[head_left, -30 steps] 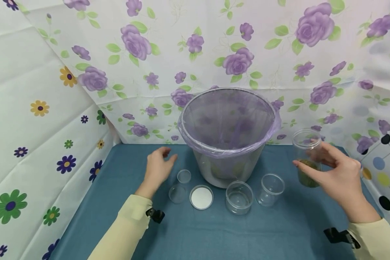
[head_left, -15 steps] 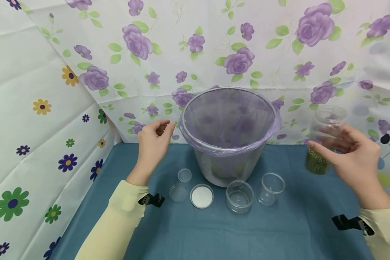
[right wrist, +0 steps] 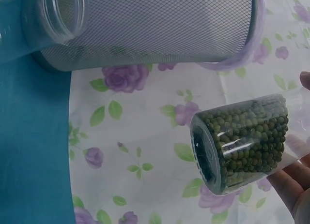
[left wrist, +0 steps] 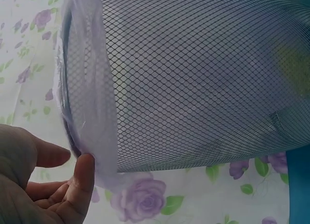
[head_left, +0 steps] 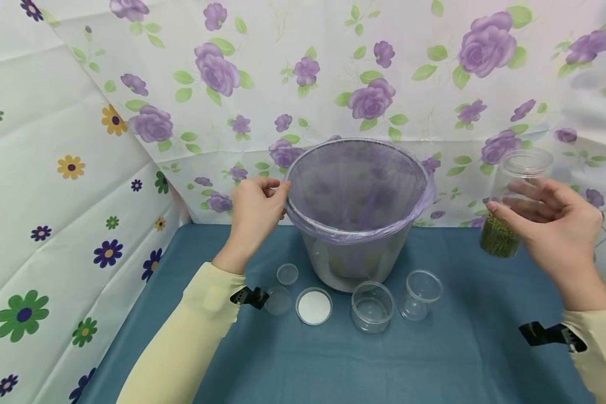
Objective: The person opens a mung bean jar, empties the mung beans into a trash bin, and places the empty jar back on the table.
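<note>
Looking down from my head, my left hand (head_left: 255, 210) curls its fingers onto the left rim of the grey mesh bin lined with a purple plastic bag (head_left: 356, 210) at frame centre, while my right hand (head_left: 555, 230) grips a clear plastic jar half full of green beans (head_left: 510, 207) at the right edge. At my left wrist, thumb and fingers touch the bag's folded edge at lower left. At my right wrist, the jar lies tilted at lower right, below the bin.

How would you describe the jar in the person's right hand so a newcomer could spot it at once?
Start at the grey mesh bin lined with a lilac plastic bag on the blue tablecloth. To its right, the right hand holds a clear plastic jar in the air. Unlike the empty clear jars on the cloth, it is partly filled with small green beans.
</note>
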Action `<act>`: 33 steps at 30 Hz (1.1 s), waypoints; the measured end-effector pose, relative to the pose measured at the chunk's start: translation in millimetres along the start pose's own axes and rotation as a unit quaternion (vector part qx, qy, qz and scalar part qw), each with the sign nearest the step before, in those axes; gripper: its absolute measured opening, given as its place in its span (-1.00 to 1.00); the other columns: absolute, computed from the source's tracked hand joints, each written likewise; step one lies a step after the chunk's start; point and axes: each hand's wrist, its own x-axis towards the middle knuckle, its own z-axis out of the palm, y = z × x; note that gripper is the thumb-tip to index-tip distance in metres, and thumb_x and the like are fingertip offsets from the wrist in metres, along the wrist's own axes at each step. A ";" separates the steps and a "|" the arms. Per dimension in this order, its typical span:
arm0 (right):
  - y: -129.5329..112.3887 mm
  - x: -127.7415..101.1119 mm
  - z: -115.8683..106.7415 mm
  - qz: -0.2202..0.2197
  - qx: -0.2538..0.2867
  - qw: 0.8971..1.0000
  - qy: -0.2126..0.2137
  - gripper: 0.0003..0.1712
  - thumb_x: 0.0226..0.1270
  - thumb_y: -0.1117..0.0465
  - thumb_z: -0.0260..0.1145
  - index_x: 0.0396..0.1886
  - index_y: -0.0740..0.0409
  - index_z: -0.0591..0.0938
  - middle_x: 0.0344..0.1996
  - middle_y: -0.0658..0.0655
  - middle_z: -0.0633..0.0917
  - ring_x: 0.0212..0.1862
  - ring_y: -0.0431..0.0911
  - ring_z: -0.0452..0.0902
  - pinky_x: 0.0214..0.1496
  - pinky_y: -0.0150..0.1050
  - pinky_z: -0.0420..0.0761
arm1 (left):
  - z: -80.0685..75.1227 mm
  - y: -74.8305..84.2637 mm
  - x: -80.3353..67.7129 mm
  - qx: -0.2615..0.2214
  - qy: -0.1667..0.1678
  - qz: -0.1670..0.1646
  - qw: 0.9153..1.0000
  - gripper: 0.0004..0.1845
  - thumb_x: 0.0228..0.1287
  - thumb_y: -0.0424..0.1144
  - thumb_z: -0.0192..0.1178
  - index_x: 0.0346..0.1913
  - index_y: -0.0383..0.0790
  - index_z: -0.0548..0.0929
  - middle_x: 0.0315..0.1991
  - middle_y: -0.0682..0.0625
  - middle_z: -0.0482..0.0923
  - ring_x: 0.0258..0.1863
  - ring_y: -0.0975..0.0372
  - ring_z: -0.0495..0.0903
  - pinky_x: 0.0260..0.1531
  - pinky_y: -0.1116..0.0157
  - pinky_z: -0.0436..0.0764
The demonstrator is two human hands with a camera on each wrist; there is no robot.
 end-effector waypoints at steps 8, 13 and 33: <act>-7.8 12.1 1.3 -0.011 -0.016 1.000 -0.004 -0.41 -0.04 0.35 0.48 0.08 0.01 0.59 -0.07 -0.10 0.71 -0.30 -0.57 0.59 -0.22 -0.72 0.48 | 2.4 -3.8 4.0 0.004 -0.018 -0.020 1.000 -0.72 0.22 -0.14 0.22 -0.13 -0.26 0.69 -0.50 -0.04 0.69 -0.66 0.24 0.66 -0.61 0.32 0.64; -14.2 21.8 1.8 -0.026 -0.016 0.999 -0.007 -0.42 -0.05 0.35 0.48 0.06 -0.01 0.60 -0.12 -0.17 0.71 -0.32 -0.57 0.60 -0.22 -0.72 0.48 | -1.0 -4.2 7.9 -0.027 -0.044 -0.046 0.998 -0.66 0.22 -0.17 0.23 -0.04 -0.34 0.65 -0.45 -0.11 0.70 -0.65 0.18 0.67 -0.59 0.29 0.66; -44.8 49.0 16.7 -0.077 -0.117 0.989 -0.040 -0.33 -0.19 -0.01 0.58 0.05 -0.26 0.59 -0.08 0.05 0.71 -0.30 -0.77 0.40 -0.21 -0.81 0.31 | -5.9 1.3 16.0 -0.097 -0.104 -0.104 0.984 -0.62 0.19 -0.23 0.26 0.03 -0.37 0.61 -0.35 -0.21 0.68 -0.60 0.15 0.69 -0.48 0.25 0.69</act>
